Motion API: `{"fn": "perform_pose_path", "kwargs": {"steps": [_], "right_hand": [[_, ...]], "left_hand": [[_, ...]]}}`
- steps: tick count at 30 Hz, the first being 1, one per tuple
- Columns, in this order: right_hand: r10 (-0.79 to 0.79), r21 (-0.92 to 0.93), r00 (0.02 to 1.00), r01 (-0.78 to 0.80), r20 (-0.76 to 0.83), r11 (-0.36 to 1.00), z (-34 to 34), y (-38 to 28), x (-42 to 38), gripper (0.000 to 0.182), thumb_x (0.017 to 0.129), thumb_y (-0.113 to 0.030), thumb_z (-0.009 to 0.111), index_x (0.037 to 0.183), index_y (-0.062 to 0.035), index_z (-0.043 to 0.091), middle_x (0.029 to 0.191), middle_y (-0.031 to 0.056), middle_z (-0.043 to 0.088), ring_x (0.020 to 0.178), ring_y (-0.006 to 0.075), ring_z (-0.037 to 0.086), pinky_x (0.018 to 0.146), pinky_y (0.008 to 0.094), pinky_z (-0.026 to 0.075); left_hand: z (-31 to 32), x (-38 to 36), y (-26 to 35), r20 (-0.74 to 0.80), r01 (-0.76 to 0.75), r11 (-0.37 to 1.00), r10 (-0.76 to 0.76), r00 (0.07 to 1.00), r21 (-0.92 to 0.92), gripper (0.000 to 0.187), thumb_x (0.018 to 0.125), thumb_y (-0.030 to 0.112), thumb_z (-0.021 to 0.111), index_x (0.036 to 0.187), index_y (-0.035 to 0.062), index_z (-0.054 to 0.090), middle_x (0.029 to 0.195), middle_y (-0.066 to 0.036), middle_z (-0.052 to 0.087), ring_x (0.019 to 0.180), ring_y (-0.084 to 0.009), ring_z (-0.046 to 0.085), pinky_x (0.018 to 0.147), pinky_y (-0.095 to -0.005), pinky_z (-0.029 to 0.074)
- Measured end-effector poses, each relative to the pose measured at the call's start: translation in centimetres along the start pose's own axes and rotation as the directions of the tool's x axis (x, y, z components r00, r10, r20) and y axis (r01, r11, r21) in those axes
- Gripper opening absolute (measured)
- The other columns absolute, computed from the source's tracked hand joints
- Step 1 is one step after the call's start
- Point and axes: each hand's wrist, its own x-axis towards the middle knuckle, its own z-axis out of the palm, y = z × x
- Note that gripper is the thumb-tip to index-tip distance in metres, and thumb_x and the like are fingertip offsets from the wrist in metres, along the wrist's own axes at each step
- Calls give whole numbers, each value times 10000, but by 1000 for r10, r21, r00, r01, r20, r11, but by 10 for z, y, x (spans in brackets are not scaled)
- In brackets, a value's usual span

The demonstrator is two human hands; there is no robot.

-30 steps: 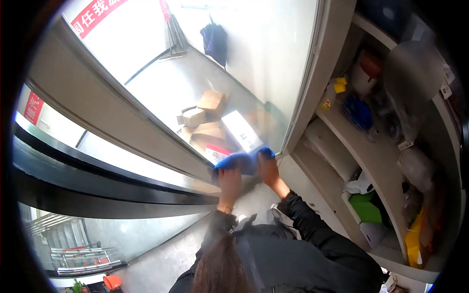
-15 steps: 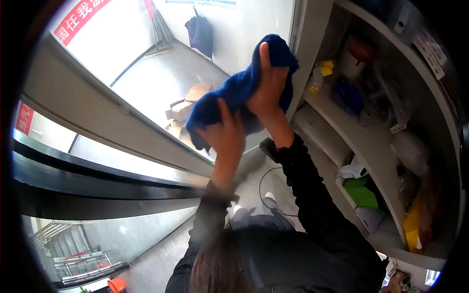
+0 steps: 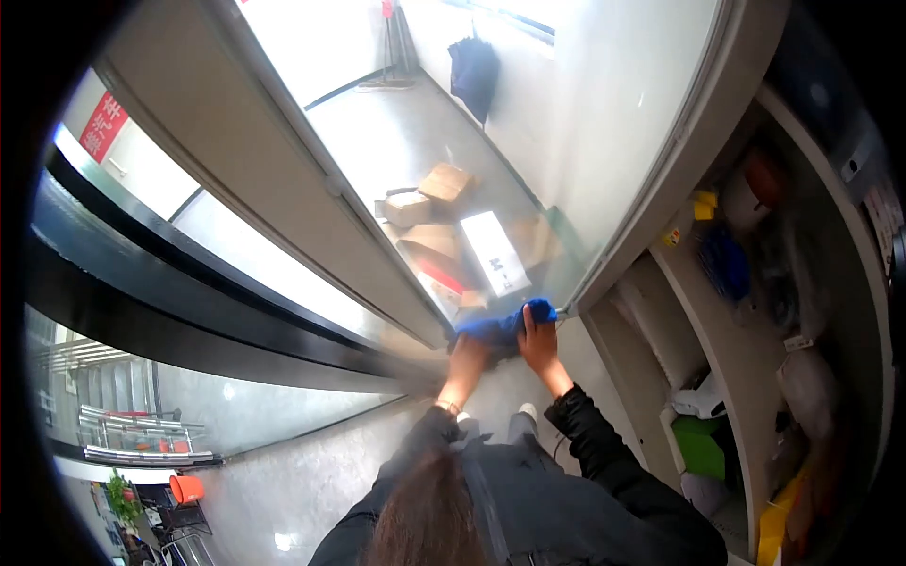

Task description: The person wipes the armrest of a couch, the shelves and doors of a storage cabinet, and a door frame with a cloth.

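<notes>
A blue cloth (image 3: 494,328) lies bunched at the lower part of a glass pane (image 3: 604,141), low in front of my body. My left hand (image 3: 465,366) grips its left end; the fingers are partly blurred. At the right end, my right hand (image 3: 540,349) holds the cloth with a finger pointing up along it. Both arms, in dark sleeves, reach down and forward. The pane sits between a pale frame post (image 3: 330,179) on the left and another upright frame on the right.
Cardboard boxes (image 3: 447,184) and a white box (image 3: 494,251) show beyond the glass, with a dark umbrella (image 3: 474,75) on the wall. Open shelves (image 3: 703,311) holding bags and a green box (image 3: 700,447) stand to the right. A black rail (image 3: 189,325) curves along the left.
Both hands have brought the blue cloth down from high on the glass to its lower part. The cloth looks more bunched. The view has shifted, showing more boxes behind the pane.
</notes>
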Motion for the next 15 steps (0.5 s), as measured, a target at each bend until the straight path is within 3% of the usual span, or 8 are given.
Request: {"fn": "perform_pose_path", "kwargs": {"steps": [1,4,6,8,11,13,14,15], "right_hand": [[29,53,999,-31,39,998,-4,-9,-1,648,795,-144,605,1382,-19,360,1135,284,530,1048,469,493,939,562,360],[58,123,994,-69,88,990,-22,-34,22,570,812,-131,613,1335,-10,423,1113,250,550,984,466,519,873,548,411],[-239,146,970,243,-51,959,-36,-50,67,397,813,-146,622,1195,-54,569,1029,180,608,951,392,567,823,498,448],[-172,388,983,132,71,912,-60,-84,123,300,883,-267,582,1161,-171,637,863,98,670,832,311,621,704,440,472],[-102,414,995,87,14,906,-84,-132,170,292,916,-384,523,965,-148,686,835,115,665,803,318,620,699,413,473],[-40,463,999,28,15,886,-91,-136,171,298,922,-388,508,969,-152,683,832,120,665,802,322,622,720,416,471],[15,513,1000,-24,22,858,-93,-134,168,306,927,-392,492,973,-155,681,829,124,664,801,325,623,740,418,468],[-88,354,982,22,170,935,-73,-119,151,288,938,-350,475,1084,-171,648,956,116,667,869,318,628,790,425,461]], "left_hand": [[16,-11,-5,-162,-17,1000,14,987,-19,538,753,129,541,1274,4,500,1219,-164,512,1204,-306,429,1110,-445,247],[-3,-23,-8,-131,59,997,-64,989,-41,576,738,124,568,1286,-21,468,1207,-212,502,1211,-339,422,1099,-461,262],[-9,-17,-9,-167,51,997,-58,984,-50,609,738,132,581,1307,-30,438,1218,-233,486,1211,-364,419,1091,-472,275],[-26,-8,-3,-190,40,997,-52,980,-65,643,738,140,593,1327,-39,407,1228,-254,470,1211,-389,416,1083,-482,288],[-75,28,19,-293,120,941,-217,931,-316,542,774,55,556,1286,-73,432,1343,-248,418,1267,-394,373,1077,-473,294],[-85,44,29,-467,147,905,-339,817,-399,588,764,165,579,1286,-67,437,1239,-264,457,1170,-446,433,1035,-538,332],[-78,42,28,-468,138,905,-333,818,-402,588,764,165,579,1286,-67,437,1239,-264,457,1170,-446,433,1035,-538,332],[-62,36,24,-376,151,910,-304,875,-386,571,769,165,572,1275,-68,448,1244,-267,454,1190,-435,421,1047,-530,319]]}}
